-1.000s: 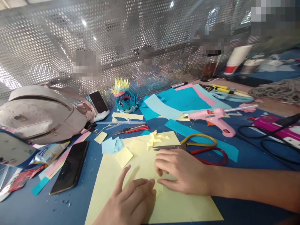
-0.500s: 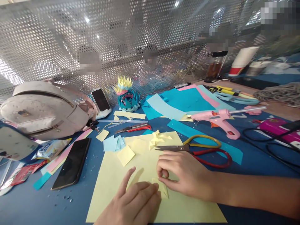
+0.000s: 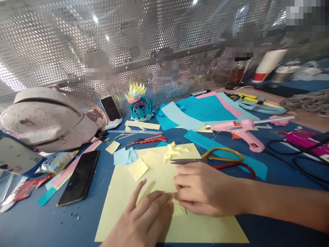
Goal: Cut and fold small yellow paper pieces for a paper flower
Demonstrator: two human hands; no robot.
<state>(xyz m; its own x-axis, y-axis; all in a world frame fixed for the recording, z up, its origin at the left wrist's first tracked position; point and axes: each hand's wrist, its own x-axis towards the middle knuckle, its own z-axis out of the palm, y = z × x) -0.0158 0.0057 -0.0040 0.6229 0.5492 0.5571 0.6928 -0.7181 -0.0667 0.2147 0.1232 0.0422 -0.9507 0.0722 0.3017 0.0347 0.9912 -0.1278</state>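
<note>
My left hand (image 3: 149, 216) lies at the lower middle, thumb raised and fingers together, pressing a small folded yellow paper (image 3: 179, 208) onto a large yellow sheet (image 3: 123, 202). Touching the same small paper from the right, my right hand (image 3: 203, 188) has its fingers curled and pinched at the paper's edge. Parts of the small paper are hidden under the fingers. Beyond the right hand lie scissors (image 3: 190, 161) with yellow and red handles. Folded yellow pieces (image 3: 174, 151), yellow squares (image 3: 138, 169) and light blue squares (image 3: 124, 156) rest near the sheet's far edge.
A black phone (image 3: 79, 178) and a pale backpack (image 3: 46, 120) are on the left. A paper crown-like model (image 3: 141, 108) stands at the back beside a red cutter (image 3: 154, 138). At the right are a pink glue gun (image 3: 244, 127) and blue paper (image 3: 190, 108).
My right hand has curled its fingers further and come down closer to my left fingertips, over the small paper. My left hand has shifted slightly.
</note>
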